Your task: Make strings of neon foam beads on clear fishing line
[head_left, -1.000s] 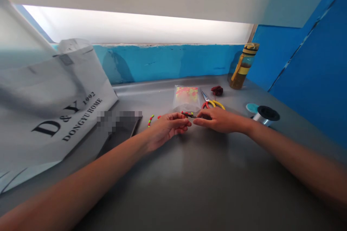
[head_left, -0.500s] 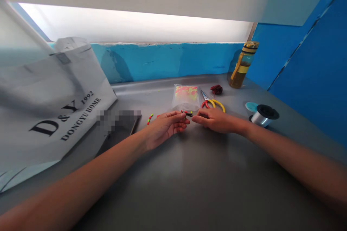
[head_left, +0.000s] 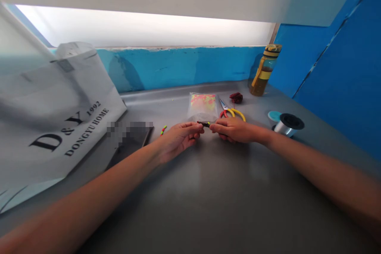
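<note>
At the far left of my view a white bag [head_left: 86, 83] with dark lettering stands on the grey surface [head_left: 193, 198], and just right of it lies a dark flat object [head_left: 129, 151], partly blurred out. Next comes a short strand of red and green beads [head_left: 163, 130], partly hidden behind my left hand [head_left: 180, 137]. The fingers of that hand are pinched together on one end of a small dark piece [head_left: 205, 124], which I have held up in front of a clear packet [head_left: 203, 104] of red and yellow bits. Something red and yellow-green shows along the piece, too small for me to make out. My right hand [head_left: 236, 130] has its thumb and fingers clamped on the piece's other end. Just behind that hand lie scissors [head_left: 227, 109] with red and yellow handles, near a dark red bundle [head_left: 236, 97]. Farther right, a bottle [head_left: 263, 73] of brown liquid stands upright at the back; nearer me are a teal disc [head_left: 274, 116] and a black-rimmed spool [head_left: 286, 127].
</note>
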`<action>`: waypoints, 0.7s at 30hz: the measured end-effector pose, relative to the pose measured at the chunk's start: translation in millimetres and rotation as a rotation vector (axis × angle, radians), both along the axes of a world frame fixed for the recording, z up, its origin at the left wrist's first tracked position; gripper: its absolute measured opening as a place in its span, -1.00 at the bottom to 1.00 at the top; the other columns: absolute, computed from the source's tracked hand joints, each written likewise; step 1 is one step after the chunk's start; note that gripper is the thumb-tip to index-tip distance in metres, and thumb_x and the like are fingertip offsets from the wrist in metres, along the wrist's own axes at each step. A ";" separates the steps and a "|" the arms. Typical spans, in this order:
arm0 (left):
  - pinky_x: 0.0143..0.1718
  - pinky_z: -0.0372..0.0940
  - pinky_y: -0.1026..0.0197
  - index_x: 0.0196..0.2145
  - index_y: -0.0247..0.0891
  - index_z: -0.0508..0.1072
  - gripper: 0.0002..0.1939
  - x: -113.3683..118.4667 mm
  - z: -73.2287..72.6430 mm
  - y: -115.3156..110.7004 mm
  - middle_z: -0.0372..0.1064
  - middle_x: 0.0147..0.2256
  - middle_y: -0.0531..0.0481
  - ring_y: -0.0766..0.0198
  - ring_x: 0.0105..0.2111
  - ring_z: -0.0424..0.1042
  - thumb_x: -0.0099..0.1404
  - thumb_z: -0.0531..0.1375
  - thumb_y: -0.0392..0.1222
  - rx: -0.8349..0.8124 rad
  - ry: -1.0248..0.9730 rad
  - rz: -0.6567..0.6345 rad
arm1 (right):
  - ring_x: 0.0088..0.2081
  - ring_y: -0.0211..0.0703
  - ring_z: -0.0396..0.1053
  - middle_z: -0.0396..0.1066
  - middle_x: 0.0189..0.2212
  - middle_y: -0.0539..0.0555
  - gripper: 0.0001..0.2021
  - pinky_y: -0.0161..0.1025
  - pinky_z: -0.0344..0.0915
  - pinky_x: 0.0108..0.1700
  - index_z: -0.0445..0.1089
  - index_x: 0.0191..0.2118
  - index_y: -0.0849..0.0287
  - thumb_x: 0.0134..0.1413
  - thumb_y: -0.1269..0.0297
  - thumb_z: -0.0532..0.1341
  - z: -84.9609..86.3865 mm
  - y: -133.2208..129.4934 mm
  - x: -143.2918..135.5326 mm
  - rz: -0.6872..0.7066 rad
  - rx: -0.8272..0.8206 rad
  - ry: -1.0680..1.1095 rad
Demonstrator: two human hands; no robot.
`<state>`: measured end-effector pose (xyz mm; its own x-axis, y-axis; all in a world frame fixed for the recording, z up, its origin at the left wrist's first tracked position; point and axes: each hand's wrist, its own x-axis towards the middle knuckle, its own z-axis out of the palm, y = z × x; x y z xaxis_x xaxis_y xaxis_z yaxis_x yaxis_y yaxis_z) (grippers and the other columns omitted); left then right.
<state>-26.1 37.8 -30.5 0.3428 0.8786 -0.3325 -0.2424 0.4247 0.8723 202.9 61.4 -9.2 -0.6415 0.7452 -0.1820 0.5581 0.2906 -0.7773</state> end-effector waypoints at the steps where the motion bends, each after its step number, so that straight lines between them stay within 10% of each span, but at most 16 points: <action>1: -0.39 0.28 0.37 -0.34 -0.33 0.59 -0.86 0.1 0.4 0.0 0.47 -0.37 -0.03 0.40 -0.41 0.36 0.10 0.41 -0.27 -0.001 0.004 -0.003 | -0.56 -0.32 0.26 0.37 -0.46 0.02 -0.42 -0.34 0.16 -0.54 0.36 -0.22 0.22 0.23 -0.28 -0.01 -0.5 0.6 0.1 0.002 0.002 0.001; 21: -0.41 0.29 0.35 -0.36 -0.33 0.59 -0.90 3.1 4.4 1.2 0.48 -0.36 -0.07 0.37 -0.43 0.37 0.13 0.40 -0.30 -0.024 0.030 0.016 | -0.60 -0.32 0.25 0.36 -0.50 0.01 -0.39 -0.35 0.16 -0.56 0.31 -0.33 0.20 0.21 -0.33 -0.06 -0.6 1.2 -2.1 -0.021 0.023 -0.030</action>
<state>-23.0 39.0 -26.0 0.3181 0.8757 -0.3633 -0.2237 0.4417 0.8688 200.7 62.6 -9.8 -0.6206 0.7624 -0.1832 0.5869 0.2967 -0.7533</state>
